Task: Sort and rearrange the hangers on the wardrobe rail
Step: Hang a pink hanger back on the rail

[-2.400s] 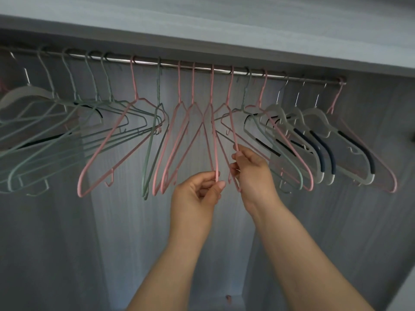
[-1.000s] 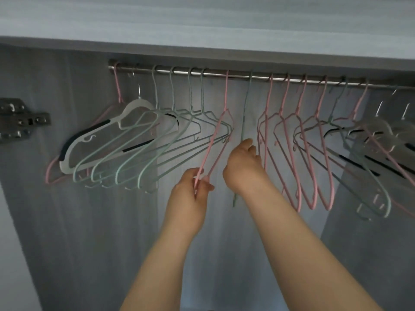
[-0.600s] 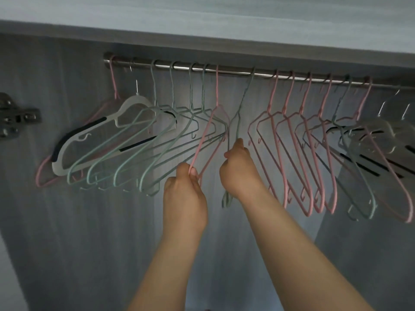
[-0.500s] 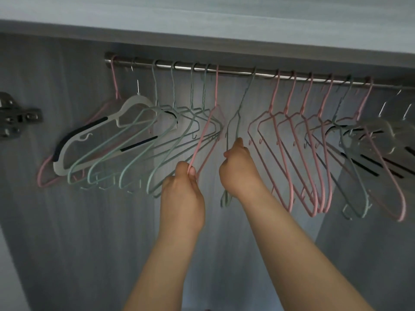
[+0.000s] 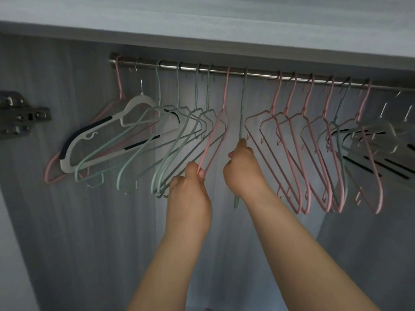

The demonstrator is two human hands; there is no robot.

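Below the rail, our left hand (image 5: 190,194) pinches the lower edge of a thin pink wire hanger (image 5: 215,135), while our right hand (image 5: 243,170) is closed around a slim green wire hanger (image 5: 242,113) hanging edge-on. Both hook over the shiny metal wardrobe rail (image 5: 258,74), between green hangers (image 5: 179,140) leftward and pink hangers (image 5: 289,153) rightward.

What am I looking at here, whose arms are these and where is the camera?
No machine here: a person wears one camera on the head, looking forward and down at bare arms reaching into a grey wardrobe. A shiny metal rail carries thin wire hangers, mint green and pink, plus chunkier white plastic ones. The left hand pinches the lower edge of a pink wire hanger. The right hand grips a green wire hanger hanging edge-on, between the colour groups.
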